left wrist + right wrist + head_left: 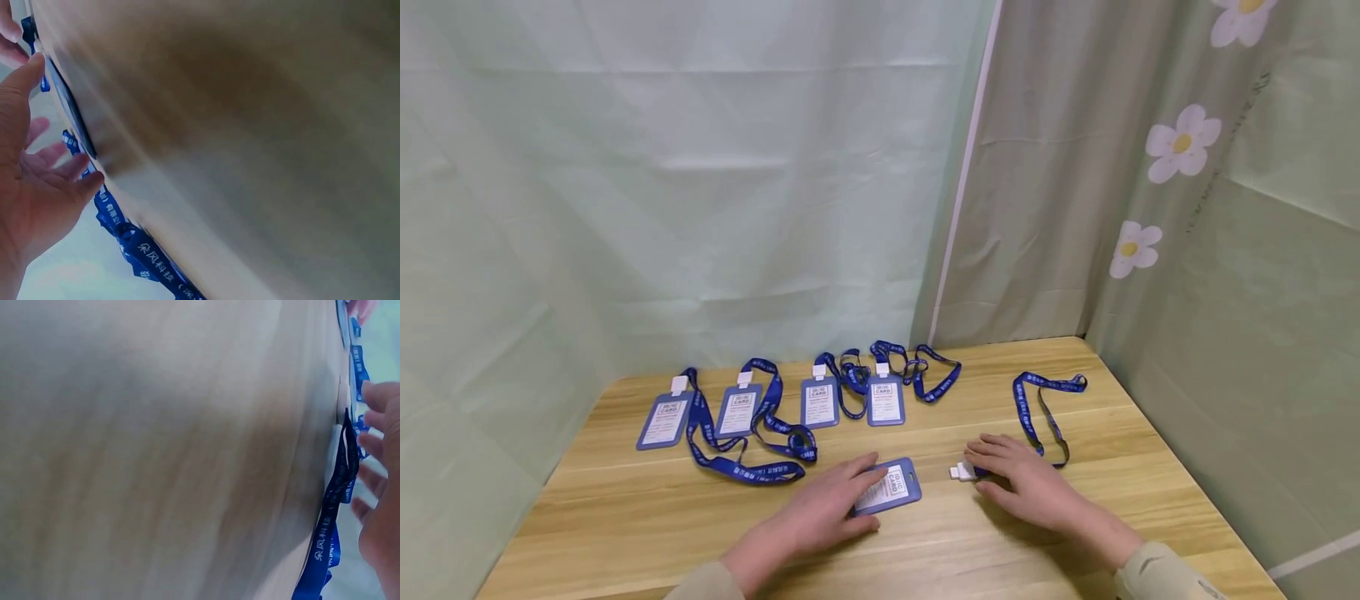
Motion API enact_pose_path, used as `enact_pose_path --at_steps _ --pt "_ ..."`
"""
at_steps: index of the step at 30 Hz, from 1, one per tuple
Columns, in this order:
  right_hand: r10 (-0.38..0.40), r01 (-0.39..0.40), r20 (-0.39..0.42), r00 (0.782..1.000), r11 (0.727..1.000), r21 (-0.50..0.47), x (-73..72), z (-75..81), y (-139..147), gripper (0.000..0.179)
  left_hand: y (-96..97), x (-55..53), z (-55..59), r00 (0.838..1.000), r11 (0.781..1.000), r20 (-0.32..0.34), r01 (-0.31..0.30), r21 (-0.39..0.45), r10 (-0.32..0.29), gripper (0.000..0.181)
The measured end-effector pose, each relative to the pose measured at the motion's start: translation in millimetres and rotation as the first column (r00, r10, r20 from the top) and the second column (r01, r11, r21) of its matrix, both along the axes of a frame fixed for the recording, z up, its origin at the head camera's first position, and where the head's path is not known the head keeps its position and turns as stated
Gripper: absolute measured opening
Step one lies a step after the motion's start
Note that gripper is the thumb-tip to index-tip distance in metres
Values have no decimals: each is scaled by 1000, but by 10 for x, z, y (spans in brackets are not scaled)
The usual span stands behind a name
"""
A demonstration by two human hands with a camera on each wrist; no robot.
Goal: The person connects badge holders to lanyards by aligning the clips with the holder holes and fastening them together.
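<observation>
A blue ID card holder [907, 487] with a white card lies on its side on the wooden table [940, 554], its slotted end to the right. My left hand [823, 507] is at its left end, fingers loosely spread, the fingertips overlapping the holder in the head view. To the right, a loose blue lanyard [1025, 408] with white lettering ends in a white plastic clip [962, 472]. Over the clip end hovers my right hand [1026, 483], fingers relaxed, hiding part of the strap. Clip and holder lie apart. In the right wrist view the lanyard [322, 544] runs below relaxed fingers.
Behind my left hand stands a row of several badges, each a blue holder [666, 421] clipped to a blue lanyard [760, 473]. Curtains [760, 208] enclose the table at the back and sides; the right one bears white flowers [1183, 143].
</observation>
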State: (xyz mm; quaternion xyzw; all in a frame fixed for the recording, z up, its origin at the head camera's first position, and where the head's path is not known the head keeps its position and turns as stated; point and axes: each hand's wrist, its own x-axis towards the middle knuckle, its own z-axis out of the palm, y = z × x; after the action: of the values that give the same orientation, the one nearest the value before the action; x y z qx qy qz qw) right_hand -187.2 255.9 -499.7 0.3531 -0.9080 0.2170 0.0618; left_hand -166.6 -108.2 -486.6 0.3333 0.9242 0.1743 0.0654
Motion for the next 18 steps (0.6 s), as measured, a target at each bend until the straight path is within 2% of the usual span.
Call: enact_pose_path --at_steps 3,7,10,14,18 --pt "-34 34 -6 999 999 10 -41 -10 -22 47 -14 31 -28 999 999 25 -37 -16 37 81" --pt "-70 67 29 997 995 68 -97 -40 -30 51 -26 54 -47 996 996 36 -75 -56 78 87" --pt "-93 87 63 994 992 94 -126 -69 -33 50 -26 52 -51 993 992 54 -103 -76 107 87" --pt "-99 94 88 991 994 62 -138 -98 -37 43 -17 53 -46 988 988 71 -128 -85 134 83" --pt "-103 99 137 985 994 35 -136 -95 -51 41 -6 66 -16 989 989 59 -128 -79 133 74"
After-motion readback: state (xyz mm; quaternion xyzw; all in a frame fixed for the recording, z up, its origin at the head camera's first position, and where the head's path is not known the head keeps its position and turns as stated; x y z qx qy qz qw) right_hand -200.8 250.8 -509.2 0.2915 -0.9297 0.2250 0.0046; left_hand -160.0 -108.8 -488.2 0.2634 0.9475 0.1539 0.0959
